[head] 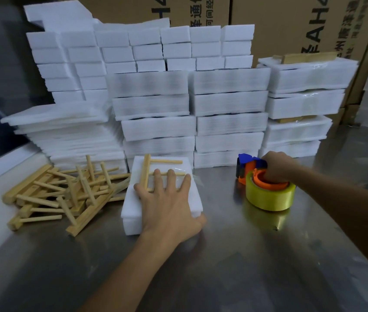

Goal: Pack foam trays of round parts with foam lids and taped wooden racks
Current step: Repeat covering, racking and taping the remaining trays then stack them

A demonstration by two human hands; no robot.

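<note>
White foam pack [160,203], lidded, at the counter's [246,266] middle; wooden rack [156,172] lies on its top under a strip of clear tape. Left hand [169,203]: fingers spread, pressing flat on rack and lid. Right hand [277,165]: curled round the orange tape dispenser [266,183], yellowish roll standing on the counter well right of the pack. Step judged: taping the rack down. Next move likely needs the dispenser carried over and another strip drawn across. Loose racks [66,194] heaped left; finished packs [228,113] stacked behind.
</note>
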